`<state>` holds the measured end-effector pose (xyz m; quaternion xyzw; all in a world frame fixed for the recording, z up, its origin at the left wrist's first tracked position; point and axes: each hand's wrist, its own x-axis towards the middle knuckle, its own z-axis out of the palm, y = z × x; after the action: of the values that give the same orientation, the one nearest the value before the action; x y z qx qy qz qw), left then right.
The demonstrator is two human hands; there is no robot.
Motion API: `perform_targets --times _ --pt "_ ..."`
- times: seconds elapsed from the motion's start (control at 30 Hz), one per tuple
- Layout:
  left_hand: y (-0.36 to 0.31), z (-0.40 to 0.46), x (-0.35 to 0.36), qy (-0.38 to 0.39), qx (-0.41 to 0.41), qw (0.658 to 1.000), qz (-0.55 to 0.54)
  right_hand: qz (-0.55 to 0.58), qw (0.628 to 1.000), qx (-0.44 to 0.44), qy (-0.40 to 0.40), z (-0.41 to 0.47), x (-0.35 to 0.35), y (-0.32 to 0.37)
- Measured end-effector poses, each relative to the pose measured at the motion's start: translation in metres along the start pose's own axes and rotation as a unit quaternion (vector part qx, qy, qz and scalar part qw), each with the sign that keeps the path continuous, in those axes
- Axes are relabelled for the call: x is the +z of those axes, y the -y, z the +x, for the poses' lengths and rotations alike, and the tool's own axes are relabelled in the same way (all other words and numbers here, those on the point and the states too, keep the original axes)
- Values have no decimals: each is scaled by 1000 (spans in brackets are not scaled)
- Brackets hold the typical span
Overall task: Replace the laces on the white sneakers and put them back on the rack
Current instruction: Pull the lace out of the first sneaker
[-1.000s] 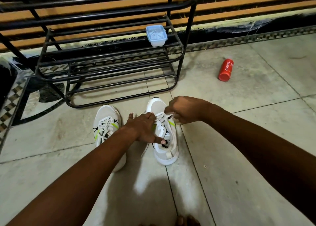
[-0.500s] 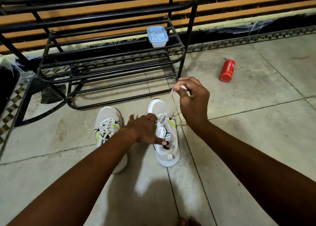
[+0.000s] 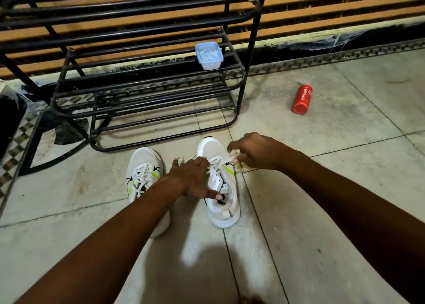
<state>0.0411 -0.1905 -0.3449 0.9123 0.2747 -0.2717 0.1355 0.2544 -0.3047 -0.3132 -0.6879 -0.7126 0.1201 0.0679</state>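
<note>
Pale floor tiles [image 3: 322, 200] carry everything we see. Our right hand [image 3: 259, 153] pinches a white lace [image 3: 226, 160] in curled fingers just beside the toe of the right-side sneaker [image 3: 218, 184]; how the lace threads beneath our hands we cannot make out. Our left hand [image 3: 193, 179] rests on that sneaker's tongue, fingers fairly straight, covering much of the eyelets. Our left forearm hides the heel of the other sneaker [image 3: 143, 175], which stands laced just beside it. Beyond stands the black rack [image 3: 147, 83], cut off at the top, bearing a blue container [image 3: 208, 55]. A red bottle [image 3: 302, 99] lies well apart.
</note>
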Motion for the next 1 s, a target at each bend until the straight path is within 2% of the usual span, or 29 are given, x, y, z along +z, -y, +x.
perform_targets --times 0.07,0.1,0.17,0.23,0.37,0.43,0.47,0.5,0.57,0.6,0.63,0.67,0.7,0.73,0.77,0.8,0.83,0.9,1.0 --pt "0 1 1 -4 2 1000 -3 -48 998 -44 -22 -2 2 -4" --pt "1 1 1 -5 3 1000 -4 -60 994 -42 -76 -2 2 -4" --pt "0 2 1 -9 3 1000 -9 -29 977 67 -199 -5 -2 -4" --pt "0 3 1 -11 4 1000 -14 27 942 179 -283 -9 0 -5" --pt "-2 2 0 -12 6 1000 -8 83 903 279 -315 -22 27 -1" --pt "-2 1 0 -10 6 1000 -8 183 878 290 -334 -23 40 5" --pt "-2 1 0 -10 5 1000 -10 280 851 275 -349 -21 44 7" --pt "-1 1 1 -11 6 1000 -12 397 807 260 -350 -18 44 10" --pt "-1 2 0 -11 7 1000 -12 621 686 240 -293 -12 37 19" --pt "-1 2 0 -12 9 1000 -9 697 628 241 -251 -9 35 24" --pt "-1 3 0 -13 11 1000 -6 723 609 246 -216 -7 33 30" --pt "-1 2 0 -15 13 1000 -6 702 639 247 -194 -4 33 34" --pt "0 3 1 -15 14 1000 -9 629 719 231 -183 -1 34 35" --pt "1 4 2 -15 14 1000 -17 517 815 202 -168 0 36 33" --pt "3 4 3 -19 11 999 -30 399 890 172 -137 1 37 31" --pt "4 4 5 -31 8 998 -46 293 940 149 -98 4 38 27" --pt "5 3 7 -51 6 997 -62 221 965 131 -55 5 36 25" --pt "5 -1 13 -102 7 991 -82 164 979 119 1 8 37 21" --pt "3 -7 32 -156 5 982 -109 138 986 98 5 9 47 21"
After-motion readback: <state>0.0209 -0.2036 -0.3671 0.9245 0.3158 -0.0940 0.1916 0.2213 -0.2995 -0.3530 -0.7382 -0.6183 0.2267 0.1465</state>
